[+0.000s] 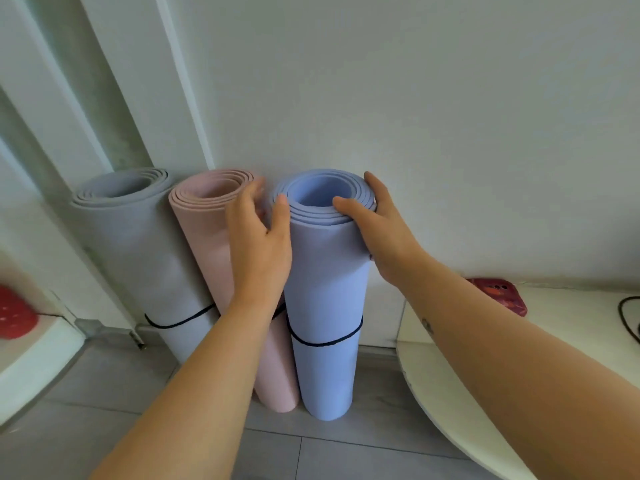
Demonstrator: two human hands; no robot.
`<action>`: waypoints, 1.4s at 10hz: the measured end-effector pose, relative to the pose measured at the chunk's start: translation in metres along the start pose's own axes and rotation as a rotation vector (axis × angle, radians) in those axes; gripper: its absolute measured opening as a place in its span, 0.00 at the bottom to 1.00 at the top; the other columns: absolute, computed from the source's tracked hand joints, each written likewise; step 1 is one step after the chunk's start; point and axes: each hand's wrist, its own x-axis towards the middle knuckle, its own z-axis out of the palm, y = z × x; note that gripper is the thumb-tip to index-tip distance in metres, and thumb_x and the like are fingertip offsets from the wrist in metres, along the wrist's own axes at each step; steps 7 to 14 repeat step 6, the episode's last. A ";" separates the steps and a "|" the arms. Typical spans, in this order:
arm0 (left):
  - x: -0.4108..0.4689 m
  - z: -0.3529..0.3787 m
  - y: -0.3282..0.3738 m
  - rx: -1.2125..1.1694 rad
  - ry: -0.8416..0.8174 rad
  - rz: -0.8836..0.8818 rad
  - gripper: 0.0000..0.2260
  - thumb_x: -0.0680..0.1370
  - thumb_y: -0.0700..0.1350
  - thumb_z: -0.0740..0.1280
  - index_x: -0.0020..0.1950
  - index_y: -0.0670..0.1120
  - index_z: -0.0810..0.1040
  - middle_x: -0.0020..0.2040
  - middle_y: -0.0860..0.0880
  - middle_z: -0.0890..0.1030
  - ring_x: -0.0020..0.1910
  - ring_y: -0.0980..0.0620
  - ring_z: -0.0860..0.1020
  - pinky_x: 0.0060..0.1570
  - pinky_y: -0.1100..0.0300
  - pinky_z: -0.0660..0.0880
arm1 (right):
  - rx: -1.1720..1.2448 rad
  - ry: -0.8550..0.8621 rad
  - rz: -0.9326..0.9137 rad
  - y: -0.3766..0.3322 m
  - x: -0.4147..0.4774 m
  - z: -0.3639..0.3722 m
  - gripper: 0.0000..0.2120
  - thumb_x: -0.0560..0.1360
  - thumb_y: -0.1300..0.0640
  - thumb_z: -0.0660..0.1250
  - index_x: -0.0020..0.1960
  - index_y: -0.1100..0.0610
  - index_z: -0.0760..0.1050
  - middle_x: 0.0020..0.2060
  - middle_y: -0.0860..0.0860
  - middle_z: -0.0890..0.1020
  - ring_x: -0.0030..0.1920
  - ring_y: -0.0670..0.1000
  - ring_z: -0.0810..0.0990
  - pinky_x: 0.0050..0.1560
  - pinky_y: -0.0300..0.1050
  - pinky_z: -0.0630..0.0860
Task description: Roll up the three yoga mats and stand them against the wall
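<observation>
Last step, nearly done: all three mats are rolled and upright at the wall (415, 98), bottoms on the grey tiled floor (104, 427); only the third is being settled. Grey mat (138, 244) at 9 o'clock of the group, leaning on the wall. Pink mat (207, 237) in the middle, just beside the grey one, tilted toward it. Blue mat (325, 289) at 3 o'clock, touching the pink one low down, top rim close to the wall; can't tell if it touches. White round desk (450, 393) at 4 o'clock of the blue mat, near but apart. Both forearms reach forward and down. Left hand (259, 251) is at the blue roll's 9 o'clock side, thumb laid on the rim, fingers going into the gap by the pink mat, blurred there. Right hand (384, 230) is clamped on the 3 o'clock side, thumb over the rim, fingers wrapped behind. Black band (325, 342) circles the blue roll low down, so it should not unroll. Next, likely: tip the top against the wall, check it balances, then release both hands slowly; a quick release could topple it onto the pink mat.
</observation>
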 end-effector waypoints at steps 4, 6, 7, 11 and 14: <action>0.027 -0.020 0.000 0.891 -0.449 0.113 0.24 0.78 0.65 0.45 0.74 0.64 0.56 0.77 0.53 0.56 0.77 0.48 0.46 0.70 0.36 0.37 | -0.164 0.105 -0.052 0.002 0.017 0.016 0.29 0.78 0.46 0.63 0.75 0.49 0.57 0.67 0.49 0.70 0.66 0.50 0.70 0.66 0.46 0.67; 0.026 -0.019 0.009 0.881 -0.488 0.066 0.24 0.79 0.65 0.44 0.75 0.63 0.55 0.77 0.53 0.55 0.77 0.48 0.45 0.70 0.36 0.36 | -0.486 0.096 -0.217 -0.045 -0.005 0.012 0.29 0.77 0.47 0.64 0.75 0.49 0.59 0.71 0.50 0.67 0.71 0.51 0.63 0.66 0.43 0.63; 0.026 -0.019 0.009 0.881 -0.488 0.066 0.24 0.79 0.65 0.44 0.75 0.63 0.55 0.77 0.53 0.55 0.77 0.48 0.45 0.70 0.36 0.36 | -0.486 0.096 -0.217 -0.045 -0.005 0.012 0.29 0.77 0.47 0.64 0.75 0.49 0.59 0.71 0.50 0.67 0.71 0.51 0.63 0.66 0.43 0.63; 0.026 -0.019 0.009 0.881 -0.488 0.066 0.24 0.79 0.65 0.44 0.75 0.63 0.55 0.77 0.53 0.55 0.77 0.48 0.45 0.70 0.36 0.36 | -0.486 0.096 -0.217 -0.045 -0.005 0.012 0.29 0.77 0.47 0.64 0.75 0.49 0.59 0.71 0.50 0.67 0.71 0.51 0.63 0.66 0.43 0.63; 0.026 -0.019 0.009 0.881 -0.488 0.066 0.24 0.79 0.65 0.44 0.75 0.63 0.55 0.77 0.53 0.55 0.77 0.48 0.45 0.70 0.36 0.36 | -0.486 0.096 -0.217 -0.045 -0.005 0.012 0.29 0.77 0.47 0.64 0.75 0.49 0.59 0.71 0.50 0.67 0.71 0.51 0.63 0.66 0.43 0.63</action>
